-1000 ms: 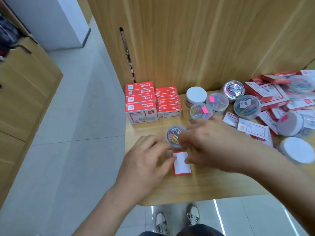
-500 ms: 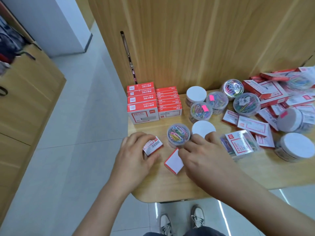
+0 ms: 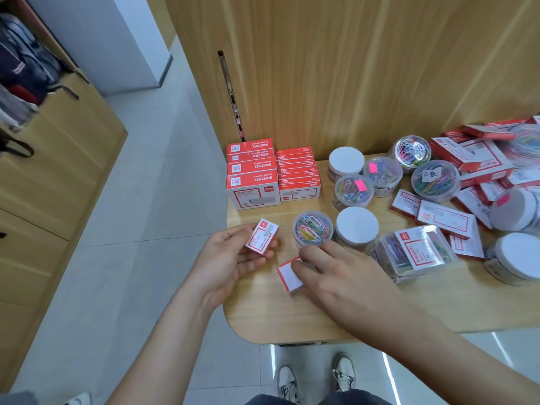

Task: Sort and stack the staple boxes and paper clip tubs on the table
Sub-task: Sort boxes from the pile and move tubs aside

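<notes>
Showing label face instead of barcode now: held staple box (image 3: 262, 235), long axis pointing away-right. Pinching it with left hand (image 3: 230, 258) at table (image 3: 292, 317) left edge. Resting right hand (image 3: 336, 276) spread fingertips on second staple box (image 3: 287, 276), flat. Standing behind: two red stacks (image 3: 251, 173).

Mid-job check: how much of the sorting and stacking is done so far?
Done: two neat stacks of red staple boxes stand at the back left corner of the table. In hand: the left hand holds a small staple box; the right hand touches another small box lying on the table. Left: loose boxes and paper clip tubs lie unsorted on the right.
</notes>
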